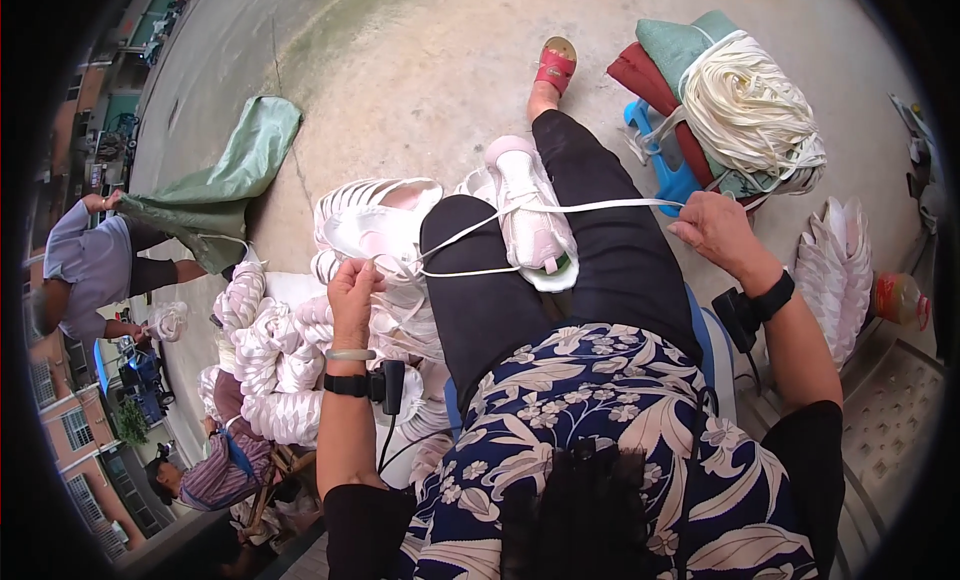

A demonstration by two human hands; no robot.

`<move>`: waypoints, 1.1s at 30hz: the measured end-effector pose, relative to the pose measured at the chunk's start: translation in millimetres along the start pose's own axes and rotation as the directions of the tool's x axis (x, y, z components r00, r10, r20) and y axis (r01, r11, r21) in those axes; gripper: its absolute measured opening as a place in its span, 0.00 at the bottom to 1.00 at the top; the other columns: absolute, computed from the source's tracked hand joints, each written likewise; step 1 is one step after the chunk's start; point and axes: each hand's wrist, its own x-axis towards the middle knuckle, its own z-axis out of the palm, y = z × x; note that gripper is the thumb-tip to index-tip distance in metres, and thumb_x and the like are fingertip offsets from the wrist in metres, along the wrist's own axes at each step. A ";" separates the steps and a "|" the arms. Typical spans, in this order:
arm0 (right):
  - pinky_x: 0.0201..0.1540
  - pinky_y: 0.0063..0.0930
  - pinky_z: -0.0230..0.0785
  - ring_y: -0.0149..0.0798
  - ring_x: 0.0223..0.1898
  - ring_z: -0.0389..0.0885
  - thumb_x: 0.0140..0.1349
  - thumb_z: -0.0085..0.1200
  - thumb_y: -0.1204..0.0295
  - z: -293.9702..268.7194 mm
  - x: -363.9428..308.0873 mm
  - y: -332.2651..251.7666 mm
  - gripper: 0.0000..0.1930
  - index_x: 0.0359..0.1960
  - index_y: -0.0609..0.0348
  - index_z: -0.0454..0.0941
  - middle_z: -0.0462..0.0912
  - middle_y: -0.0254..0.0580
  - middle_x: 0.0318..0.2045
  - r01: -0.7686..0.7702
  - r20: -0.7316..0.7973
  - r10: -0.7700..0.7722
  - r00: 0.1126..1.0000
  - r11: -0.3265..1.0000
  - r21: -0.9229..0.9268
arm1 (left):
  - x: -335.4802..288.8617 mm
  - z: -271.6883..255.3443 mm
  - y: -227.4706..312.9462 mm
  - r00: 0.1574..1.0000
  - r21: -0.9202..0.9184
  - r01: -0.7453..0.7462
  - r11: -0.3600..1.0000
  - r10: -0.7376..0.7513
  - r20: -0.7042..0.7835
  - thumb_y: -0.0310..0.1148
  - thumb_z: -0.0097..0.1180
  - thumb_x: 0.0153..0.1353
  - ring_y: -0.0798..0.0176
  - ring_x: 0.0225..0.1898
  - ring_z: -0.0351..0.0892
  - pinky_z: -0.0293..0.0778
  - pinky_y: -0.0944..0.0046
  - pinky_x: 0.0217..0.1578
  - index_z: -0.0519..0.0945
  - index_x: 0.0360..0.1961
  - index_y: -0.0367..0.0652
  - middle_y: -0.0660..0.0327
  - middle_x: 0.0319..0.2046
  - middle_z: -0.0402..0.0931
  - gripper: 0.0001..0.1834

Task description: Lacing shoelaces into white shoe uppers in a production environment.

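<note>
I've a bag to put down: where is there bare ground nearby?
Mainly the concrete between the green sack and the red sandal; a smaller patch lies between the sandal and the blue stand.
Crowded: beside the left knee, with heaped shoes; around the lace bundle; the lap, under a shoe and stretched lace.
</note>
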 end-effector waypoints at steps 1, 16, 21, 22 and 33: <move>0.34 0.35 0.64 0.42 0.34 0.73 0.47 0.59 0.65 2.4 5.2 -6.2 0.09 0.20 0.56 0.76 0.75 0.38 0.30 0.025 0.068 -0.024 0.997 0.999 -0.022 | 5.7 -0.3 -5.6 0.980 0.298 -0.085 0.951 0.133 -0.145 0.33 0.54 0.57 0.71 0.25 0.70 0.68 0.72 0.28 0.74 0.32 0.36 0.63 0.24 0.73 0.10; 0.38 0.39 0.55 0.43 0.28 0.73 0.50 0.57 0.60 77.3 88.0 -98.4 0.20 0.39 0.60 0.68 0.74 0.41 0.22 0.223 0.037 -0.222 0.974 0.975 -0.012 | 40.9 167.9 11.3 0.585 0.754 -0.648 -0.110 0.562 0.585 0.31 0.45 0.50 0.63 0.29 0.68 0.61 0.62 0.32 0.70 0.42 0.37 0.61 0.24 0.67 0.17; 0.36 0.36 0.55 0.44 0.29 0.70 0.46 0.60 0.64 95.5 91.6 -90.8 0.21 0.39 0.61 0.68 0.72 0.44 0.25 0.312 0.031 -0.310 0.950 0.947 -0.077 | 50.8 186.2 -7.4 0.616 0.753 -0.658 -0.015 0.564 0.550 0.31 0.45 0.53 0.59 0.20 0.75 0.65 0.60 0.22 0.69 0.34 0.37 0.59 0.18 0.72 0.09; 0.36 0.36 0.55 0.44 0.29 0.70 0.45 0.60 0.65 96.7 95.9 -92.1 0.21 0.39 0.61 0.68 0.72 0.44 0.25 0.318 0.049 -0.315 0.948 0.947 -0.053 | 51.4 183.5 -7.6 0.630 0.774 -0.633 -0.016 0.571 0.526 0.31 0.45 0.53 0.59 0.20 0.75 0.65 0.60 0.22 0.69 0.34 0.37 0.59 0.18 0.72 0.09; 0.29 0.41 0.59 0.50 0.26 0.71 0.48 0.58 0.66 92.7 109.1 -76.2 0.18 0.38 0.62 0.69 0.72 0.48 0.22 0.285 0.128 -0.288 0.949 0.958 0.036 | 54.9 162.1 4.7 0.744 0.746 -0.628 0.222 0.452 0.493 0.30 0.52 0.46 0.53 0.28 0.81 0.75 0.57 0.24 0.77 0.28 0.38 0.51 0.24 0.78 0.08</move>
